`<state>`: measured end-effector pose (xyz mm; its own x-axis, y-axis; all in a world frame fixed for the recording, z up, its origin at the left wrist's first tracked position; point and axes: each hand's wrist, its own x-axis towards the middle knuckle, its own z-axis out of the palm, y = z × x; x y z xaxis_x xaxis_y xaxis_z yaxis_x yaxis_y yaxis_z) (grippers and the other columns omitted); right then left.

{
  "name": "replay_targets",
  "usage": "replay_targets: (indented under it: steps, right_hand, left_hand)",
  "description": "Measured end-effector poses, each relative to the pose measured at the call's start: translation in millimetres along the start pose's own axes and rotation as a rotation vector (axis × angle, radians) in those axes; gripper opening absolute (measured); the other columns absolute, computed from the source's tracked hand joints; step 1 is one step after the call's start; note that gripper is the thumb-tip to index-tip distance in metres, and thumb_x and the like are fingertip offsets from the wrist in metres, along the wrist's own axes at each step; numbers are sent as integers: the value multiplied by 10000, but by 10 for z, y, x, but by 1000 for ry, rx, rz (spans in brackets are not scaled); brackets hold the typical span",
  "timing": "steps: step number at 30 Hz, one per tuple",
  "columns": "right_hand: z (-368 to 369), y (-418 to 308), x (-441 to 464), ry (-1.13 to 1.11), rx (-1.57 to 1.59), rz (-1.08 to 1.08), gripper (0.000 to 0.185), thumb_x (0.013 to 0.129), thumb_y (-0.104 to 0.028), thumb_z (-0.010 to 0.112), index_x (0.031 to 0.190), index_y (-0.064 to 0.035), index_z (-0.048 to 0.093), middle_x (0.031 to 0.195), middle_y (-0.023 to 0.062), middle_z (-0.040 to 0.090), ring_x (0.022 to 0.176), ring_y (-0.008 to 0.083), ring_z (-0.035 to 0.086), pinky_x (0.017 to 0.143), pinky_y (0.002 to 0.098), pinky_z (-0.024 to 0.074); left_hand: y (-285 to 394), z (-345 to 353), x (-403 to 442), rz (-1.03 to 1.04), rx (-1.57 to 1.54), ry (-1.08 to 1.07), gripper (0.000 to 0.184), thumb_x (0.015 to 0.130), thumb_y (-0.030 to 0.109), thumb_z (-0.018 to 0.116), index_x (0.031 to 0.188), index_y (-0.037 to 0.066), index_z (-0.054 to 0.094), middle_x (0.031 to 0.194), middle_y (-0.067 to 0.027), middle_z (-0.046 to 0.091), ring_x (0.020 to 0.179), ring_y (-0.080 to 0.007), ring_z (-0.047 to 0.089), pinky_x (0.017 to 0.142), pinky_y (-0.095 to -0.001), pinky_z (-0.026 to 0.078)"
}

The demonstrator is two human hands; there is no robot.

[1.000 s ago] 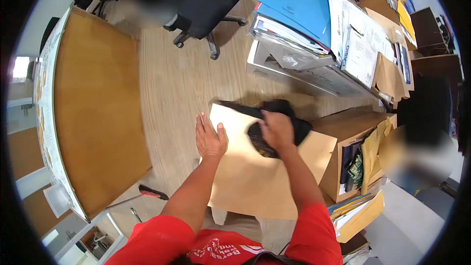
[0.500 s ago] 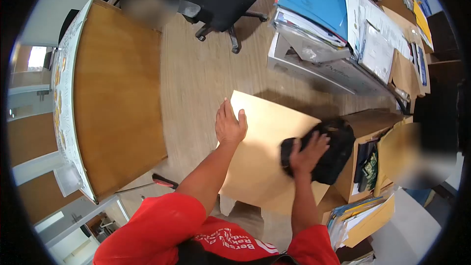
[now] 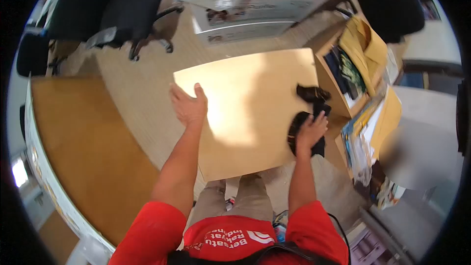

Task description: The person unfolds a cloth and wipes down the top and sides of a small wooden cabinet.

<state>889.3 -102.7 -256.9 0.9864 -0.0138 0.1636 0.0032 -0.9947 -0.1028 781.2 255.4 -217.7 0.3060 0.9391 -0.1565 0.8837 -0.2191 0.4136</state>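
A light wooden panel point(image 3: 245, 113) lies flat before me, with bright light on its left half. At its left edge rests my left hand point(image 3: 189, 108), open, thumb apart from the fingers, with nothing held. My right hand point(image 3: 311, 131) is on the panel's right side, fingers bent over a black cloth point(image 3: 296, 130). The cloth is bunched beneath the palm, and another dark part of it point(image 3: 311, 93) spreads along the right edge. How firmly the fingers grip it is partly hidden.
Shelves with envelopes point(image 3: 363, 49) and papers point(image 3: 363, 142) stand close on the right. Beyond the panel is a printed carton point(image 3: 255, 14) with folders on top. Black office chairs point(image 3: 132, 10) stand at upper left, a brown desk panel point(image 3: 88, 147) at left.
The view has turned, with the wooden panel now squarer before me. My right hand and the cloth are nearer the panel's right edge, and the cloth is more spread out. My left hand stays at the left edge.
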Motion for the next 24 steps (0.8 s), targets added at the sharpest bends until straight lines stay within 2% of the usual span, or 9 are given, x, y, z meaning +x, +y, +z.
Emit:
replay_targets:
  steps: [1, 4, 8, 10, 11, 12, 14, 18, 24]
  right_hand:
    - [98, -138, -193, 84, -139, 18, 612, 1037, -392, 458, 1495, 11, 407, 1528, 301, 381, 1468, 457, 280, 1218, 551, 175]
    - [-263, -691, -996, -113, -38, -150, 673, 989, -447, 519, 1475, 11, 437, 1506, 318, 395, 1449, 476, 303, 1199, 612, 167]
    - [-547, -513, -1406, -295, 181, -185, 724, 948, -480, 565, 1475, -1, 439, 1485, 334, 400, 1411, 499, 344, 1184, 640, 175]
    - [-455, -154, -1211, -281, 169, 215, 720, 956, -467, 561, 1491, -7, 417, 1481, 333, 401, 1389, 509, 362, 1174, 641, 191]
    - [-260, 69, -1078, 2, 2, 243, 713, 975, -440, 552, 1507, 2, 380, 1499, 335, 381, 1407, 512, 335, 1164, 640, 205]
    - [-189, 276, -903, 103, 50, 338, 696, 996, -403, 545, 1524, 3, 345, 1518, 339, 354, 1425, 516, 299, 1170, 618, 215]
    - [-80, 501, -695, 79, 203, 494, 677, 988, -398, 583, 1501, 1, 395, 1524, 309, 371, 1430, 501, 293, 1173, 547, 267]
    - [-42, 556, -351, 102, 374, 466, 664, 957, -462, 628, 1412, 9, 522, 1492, 259, 442, 1397, 446, 366, 1161, 519, 298]
    - [246, 554, 102, 258, 547, 361, 711, 951, -469, 639, 1434, 29, 483, 1481, 276, 443, 1370, 434, 423, 1148, 483, 334]
  left_hand:
    - [30, -23, -21, -32, 23, 4, 938, 902, 603, 570, 1585, 69, 211, 1602, -229, 277, 1445, -389, 337, 1122, -542, 356]
    - [-54, 30, 1, 7, 35, 32, 1009, 856, 670, 601, 1600, 119, 198, 1632, -210, 227, 1474, -379, 304, 1128, -566, 338]
    - [-170, 88, 73, 96, 36, 62, 1046, 830, 730, 596, 1611, 167, 190, 1638, -205, 216, 1470, -392, 308, 1131, -569, 330]
    - [-160, 44, 89, 122, 43, 54, 1046, 830, 737, 591, 1611, 166, 193, 1637, -216, 211, 1465, -401, 314, 1135, -568, 325]
    - [-144, 32, 78, 142, 78, 51, 1026, 841, 733, 581, 1606, 155, 216, 1632, -239, 204, 1458, -413, 321, 1137, -566, 323]
    - [-151, 9, 58, 157, 119, 48, 1006, 852, 729, 570, 1601, 145, 240, 1627, -261, 196, 1451, -426, 328, 1140, -564, 320]
    - [-272, 77, 44, 253, 207, 67, 979, 865, 718, 558, 1593, 132, 267, 1619, -290, 185, 1460, -446, 297, 1153, -569, 294]
    - [-307, 36, -141, 476, 265, 56, 909, 916, 665, 508, 1572, 69, 308, 1602, -351, 152, 1502, -486, 137, 1196, -596, 153]
    - [-601, -34, -381, 659, 261, 7, 873, 936, 600, 521, 1557, 22, 314, 1598, -357, 155, 1508, -489, 110, 1196, -621, 89]
